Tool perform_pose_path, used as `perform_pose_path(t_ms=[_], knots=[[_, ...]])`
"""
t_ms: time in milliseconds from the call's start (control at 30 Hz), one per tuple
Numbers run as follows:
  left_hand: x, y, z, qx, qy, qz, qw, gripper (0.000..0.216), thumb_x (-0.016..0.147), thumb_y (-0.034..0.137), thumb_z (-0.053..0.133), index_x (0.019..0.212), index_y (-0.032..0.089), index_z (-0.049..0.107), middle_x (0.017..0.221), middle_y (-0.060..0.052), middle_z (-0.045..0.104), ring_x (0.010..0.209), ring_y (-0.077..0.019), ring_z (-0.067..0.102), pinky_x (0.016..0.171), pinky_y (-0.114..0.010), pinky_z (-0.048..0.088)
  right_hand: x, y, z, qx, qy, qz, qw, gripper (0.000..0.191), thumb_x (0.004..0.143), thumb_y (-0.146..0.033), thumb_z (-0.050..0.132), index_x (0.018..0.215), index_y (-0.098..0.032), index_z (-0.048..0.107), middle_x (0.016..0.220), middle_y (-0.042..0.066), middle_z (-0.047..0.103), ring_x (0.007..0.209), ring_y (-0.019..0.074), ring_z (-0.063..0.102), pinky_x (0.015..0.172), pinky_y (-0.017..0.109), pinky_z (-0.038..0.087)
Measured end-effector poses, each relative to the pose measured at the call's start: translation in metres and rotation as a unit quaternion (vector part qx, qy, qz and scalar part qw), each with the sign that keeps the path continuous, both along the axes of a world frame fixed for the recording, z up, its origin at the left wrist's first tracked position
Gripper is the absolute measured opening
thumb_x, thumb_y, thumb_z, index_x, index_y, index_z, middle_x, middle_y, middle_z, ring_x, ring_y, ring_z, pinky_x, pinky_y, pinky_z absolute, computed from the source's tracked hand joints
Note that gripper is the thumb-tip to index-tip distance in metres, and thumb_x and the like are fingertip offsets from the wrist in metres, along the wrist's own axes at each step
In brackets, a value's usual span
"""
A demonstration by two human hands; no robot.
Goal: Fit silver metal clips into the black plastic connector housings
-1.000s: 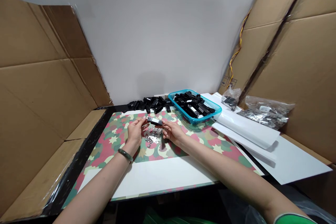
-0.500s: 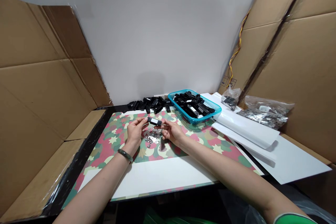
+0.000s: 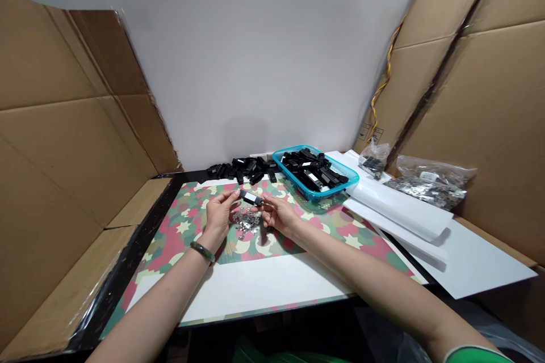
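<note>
A slim black plastic case (image 3: 251,198) with a white label on top is held above the table, tilted down to the right. Its left end is pinched between the thumb and fingers of my left hand (image 3: 218,215). At the other end, the fingertips of my right hand (image 3: 277,213) are closed together against the case; whatever small thing they may grip is too small to make out. Below both hands lies a loose pile of small silvery metal pieces (image 3: 247,222), partly hidden by my right fingers.
Several black cases (image 3: 242,169) lie heaped by the wall. A blue basket (image 3: 313,195) holds more. On the right are rolled white sheets (image 3: 400,210), a clear bag of metal pieces (image 3: 430,190) and a small bag of black parts (image 3: 374,161). Cardboard walls (image 3: 55,125) flank the patterned table (image 3: 183,227).
The black case has tilted slightly, its right end a little lower. My right fingers have shifted from under the case to its end. My left hand keeps its grip.
</note>
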State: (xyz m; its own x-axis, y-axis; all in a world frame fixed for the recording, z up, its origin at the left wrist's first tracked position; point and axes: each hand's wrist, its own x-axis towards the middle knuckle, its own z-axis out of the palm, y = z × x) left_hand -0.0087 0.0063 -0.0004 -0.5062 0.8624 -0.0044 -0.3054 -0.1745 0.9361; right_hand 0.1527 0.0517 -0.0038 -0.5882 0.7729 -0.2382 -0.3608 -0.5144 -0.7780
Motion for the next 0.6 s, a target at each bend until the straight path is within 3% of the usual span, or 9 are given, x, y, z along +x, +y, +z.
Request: perform_pose_path(t_ms=[400,600], knots=[[-0.0014,0.0008,0.0016,-0.006,0.015,0.013,1.000,0.042,0.047,0.042,0.092,0.075,0.014,0.076,0.076,-0.006,0.070,0.059,-0.0109,0.058,0.051,-0.022,0.043,0.0012,-0.0014,-0.0004,-0.004,-0.007,0.029,1.000,0.018,0.092,-0.026,0.053,0.090,-0.011,0.063,0.066,0.008,0.071,0.033,0.0093,0.046,0.039,0.022,0.043],[0.0007,-0.0018,0.0079,0.009,-0.003,0.010,1.000,0.040,0.045,0.037,0.092,0.076,0.016,0.077,0.079,-0.006,0.073,0.066,-0.0119,0.061,0.058,-0.022,0.044,0.0018,-0.0018,-0.0013,0.015,-0.004,0.023,1.000,0.018,0.089,-0.024,0.056,0.078,-0.012,0.063,0.069,0.010,0.072,0.035,0.0083,0.046,0.039,0.021,0.041]])
